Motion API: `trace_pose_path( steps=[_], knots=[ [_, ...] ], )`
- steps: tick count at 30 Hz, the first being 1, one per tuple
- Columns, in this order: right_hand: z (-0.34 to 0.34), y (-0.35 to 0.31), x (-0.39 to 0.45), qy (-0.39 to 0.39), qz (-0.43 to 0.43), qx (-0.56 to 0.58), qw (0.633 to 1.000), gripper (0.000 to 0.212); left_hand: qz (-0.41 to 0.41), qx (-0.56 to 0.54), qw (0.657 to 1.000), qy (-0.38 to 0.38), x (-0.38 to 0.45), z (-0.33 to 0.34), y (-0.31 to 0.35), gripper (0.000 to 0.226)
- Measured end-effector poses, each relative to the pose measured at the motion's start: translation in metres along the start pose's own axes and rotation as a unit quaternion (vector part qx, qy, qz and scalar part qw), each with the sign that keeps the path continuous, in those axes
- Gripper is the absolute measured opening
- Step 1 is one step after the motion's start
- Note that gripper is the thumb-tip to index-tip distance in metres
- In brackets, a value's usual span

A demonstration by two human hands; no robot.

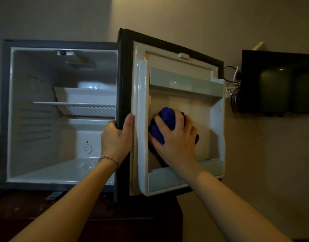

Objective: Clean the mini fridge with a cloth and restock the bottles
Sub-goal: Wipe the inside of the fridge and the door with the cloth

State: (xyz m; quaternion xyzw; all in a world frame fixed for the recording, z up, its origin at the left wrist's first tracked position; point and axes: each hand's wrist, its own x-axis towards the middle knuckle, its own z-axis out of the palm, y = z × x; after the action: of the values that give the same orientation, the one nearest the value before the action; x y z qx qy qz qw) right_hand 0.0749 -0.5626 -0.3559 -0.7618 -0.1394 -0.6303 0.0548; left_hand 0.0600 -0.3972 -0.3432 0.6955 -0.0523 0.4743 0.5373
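Observation:
The mini fridge (6, 109) stands open with a white, bare inside and one wire shelf (75, 104). Its door (218, 119) swings out to the right, inner side facing me. My left hand (116, 137) grips the door's hinge-side edge, thumb on the white liner. My right hand (176, 138) presses a bunched blue cloth (166, 116) flat against the door's inner panel, between the upper rack (185, 82) and the lower rack (167, 180). No bottles are in view.
The fridge sits on a dark wooden cabinet (45, 212). A black wall-mounted television (279, 82) hangs to the right of the door, with a tangle of cables (233, 86) between them. A thermostat dial (88, 148) sits low on the fridge's back wall.

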Motion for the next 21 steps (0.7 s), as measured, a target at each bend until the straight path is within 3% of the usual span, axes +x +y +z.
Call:
trace_pose_path(
  steps=[7,12,17,21],
  knots=[
    [-0.016,0.017,-0.009,0.047,-0.108,-0.064,0.991,0.056,-0.012,-0.04,0.998,-0.043,0.003,-0.008,-0.003,0.054],
    [-0.038,0.014,-0.013,0.045,-0.168,-0.113,0.978,0.059,-0.043,-0.081,0.99,-0.104,0.009,-0.016,-0.006,0.071],
    [-0.054,0.007,-0.005,0.031,-0.189,-0.143,0.971,0.058,-0.047,-0.12,0.984,-0.121,0.009,-0.018,-0.007,0.054],
    [-0.055,0.005,0.004,0.029,-0.202,-0.168,0.964,0.058,-0.045,-0.141,0.979,-0.138,0.009,-0.019,-0.007,0.069]
  ],
)
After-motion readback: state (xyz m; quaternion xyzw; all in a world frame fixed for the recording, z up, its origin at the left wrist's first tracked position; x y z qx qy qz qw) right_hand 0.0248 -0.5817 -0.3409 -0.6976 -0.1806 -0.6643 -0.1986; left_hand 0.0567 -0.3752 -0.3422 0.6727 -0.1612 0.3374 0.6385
